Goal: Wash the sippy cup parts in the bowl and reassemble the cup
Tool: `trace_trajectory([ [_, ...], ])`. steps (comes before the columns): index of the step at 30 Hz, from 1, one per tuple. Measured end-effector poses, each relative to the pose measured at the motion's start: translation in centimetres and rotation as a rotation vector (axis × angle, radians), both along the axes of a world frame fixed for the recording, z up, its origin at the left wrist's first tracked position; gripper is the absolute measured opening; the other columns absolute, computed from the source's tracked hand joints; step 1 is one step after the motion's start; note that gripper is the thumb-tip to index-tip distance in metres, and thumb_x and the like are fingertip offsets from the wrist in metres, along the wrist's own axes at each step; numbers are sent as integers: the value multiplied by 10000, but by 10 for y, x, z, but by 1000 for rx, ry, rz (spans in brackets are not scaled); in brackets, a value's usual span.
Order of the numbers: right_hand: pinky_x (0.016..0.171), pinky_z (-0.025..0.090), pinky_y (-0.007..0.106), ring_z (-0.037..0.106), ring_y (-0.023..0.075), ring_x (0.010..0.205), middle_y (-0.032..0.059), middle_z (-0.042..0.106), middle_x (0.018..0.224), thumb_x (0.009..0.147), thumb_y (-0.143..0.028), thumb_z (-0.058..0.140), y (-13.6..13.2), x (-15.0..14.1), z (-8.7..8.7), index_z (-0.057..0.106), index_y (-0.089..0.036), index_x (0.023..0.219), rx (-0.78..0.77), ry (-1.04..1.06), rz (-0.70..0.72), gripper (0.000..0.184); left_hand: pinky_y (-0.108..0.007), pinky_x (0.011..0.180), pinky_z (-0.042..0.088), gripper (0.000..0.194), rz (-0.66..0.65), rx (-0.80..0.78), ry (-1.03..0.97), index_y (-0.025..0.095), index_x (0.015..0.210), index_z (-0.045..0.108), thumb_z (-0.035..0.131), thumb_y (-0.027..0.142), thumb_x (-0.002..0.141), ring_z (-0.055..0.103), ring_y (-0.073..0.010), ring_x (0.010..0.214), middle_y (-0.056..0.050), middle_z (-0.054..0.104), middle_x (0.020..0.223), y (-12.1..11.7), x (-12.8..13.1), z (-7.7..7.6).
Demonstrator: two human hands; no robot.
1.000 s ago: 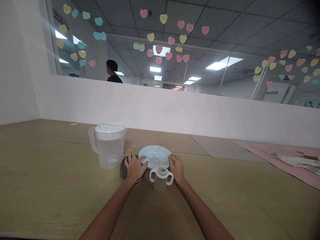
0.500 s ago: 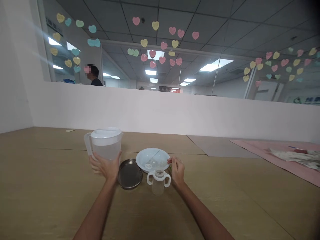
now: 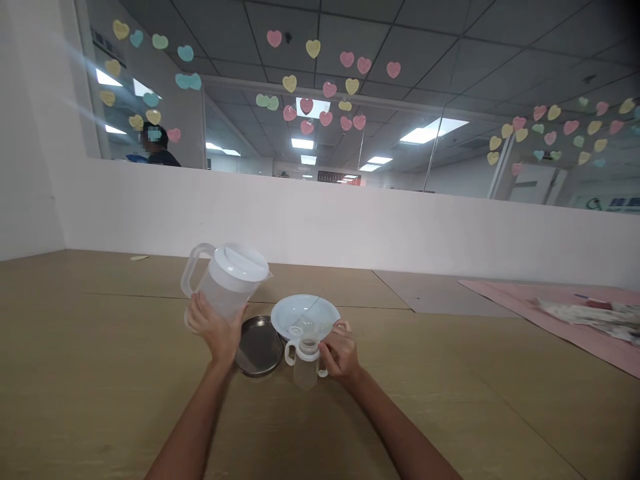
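My left hand point(image 3: 216, 327) is closed around the lower body of a translucent lidded pitcher point(image 3: 235, 277), which tilts with its spout to the right. My right hand point(image 3: 340, 350) grips the right handle of a clear two-handled baby bottle point(image 3: 305, 370). This bottle stands upright on the table with its mouth uncovered. Just behind it is a pale blue bowl point(image 3: 287, 308) with clear and white parts inside, too small to name fully. A dark round metal tray point(image 3: 259, 347) lies between my left hand and the bottle.
A brown board surface point(image 3: 425, 400) covers the table. At the right lies a pink sheet point(image 3: 505, 297) with whitish cloth-like items point(image 3: 575, 310) and a pen on it. A low white wall point(image 3: 310, 220) with glass above runs behind; a person point(image 3: 163, 150) is beyond it.
My left hand has raised the pitcher and tipped it rightward. My right hand has moved left from the bowl's rim onto the bottle's handle, and the bottle has shifted slightly left.
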State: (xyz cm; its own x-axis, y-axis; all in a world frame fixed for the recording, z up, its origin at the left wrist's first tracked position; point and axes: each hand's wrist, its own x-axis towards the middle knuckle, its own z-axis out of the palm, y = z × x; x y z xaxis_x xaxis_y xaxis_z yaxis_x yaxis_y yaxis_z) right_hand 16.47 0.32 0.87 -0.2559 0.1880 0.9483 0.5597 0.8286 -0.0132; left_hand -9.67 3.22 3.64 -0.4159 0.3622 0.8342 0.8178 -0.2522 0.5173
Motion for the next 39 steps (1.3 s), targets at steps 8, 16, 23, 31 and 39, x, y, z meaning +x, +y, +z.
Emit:
trace_trajectory([
  [8, 593, 308, 287, 298, 103, 483, -39, 325, 448, 825, -189, 427, 4, -2, -4, 328, -196, 477, 36, -13, -35, 361, -609, 1039, 95, 796, 49, 41, 225, 49, 1378, 223, 457, 539, 796, 154, -398, 1327, -257, 254, 1415, -3, 13, 1],
  [16, 497, 229, 281, 320, 108, 459, -24, 350, 434, 842, -174, 428, 7, -1, -9, 353, -201, 467, 33, -76, -86, 383, -608, 1049, 63, 702, -2, 39, 332, 64, 1381, 244, 454, 439, 826, 110, -375, 1348, -232, 238, 1436, 1, 13, -4],
  [23, 488, 210, 281, 292, 101, 447, -30, 338, 421, 843, -149, 422, 8, -1, -8, 341, -198, 471, 74, -48, -65, 384, -602, 1052, 56, 691, -12, 24, 361, 74, 1386, 236, 465, 413, 829, 92, -364, 1356, -225, 235, 1440, 0, 12, -5],
  [31, 483, 215, 271, 298, 97, 437, -30, 341, 422, 862, -163, 405, 10, -2, -9, 340, -198, 467, 82, -67, -98, 401, -608, 1053, 22, 654, -42, 32, 354, 109, 1387, 252, 427, 426, 842, 89, -355, 1359, -197, 233, 1450, 3, 13, -5],
  [39, 480, 210, 278, 305, 103, 438, -26, 346, 421, 847, -157, 405, 7, -1, -8, 338, -202, 467, 55, -55, -81, 389, -580, 1054, 173, 927, -50, 67, 114, 45, 1405, 95, 523, 554, 759, 142, -385, 1341, -269, 183, 1439, -4, 17, 2],
])
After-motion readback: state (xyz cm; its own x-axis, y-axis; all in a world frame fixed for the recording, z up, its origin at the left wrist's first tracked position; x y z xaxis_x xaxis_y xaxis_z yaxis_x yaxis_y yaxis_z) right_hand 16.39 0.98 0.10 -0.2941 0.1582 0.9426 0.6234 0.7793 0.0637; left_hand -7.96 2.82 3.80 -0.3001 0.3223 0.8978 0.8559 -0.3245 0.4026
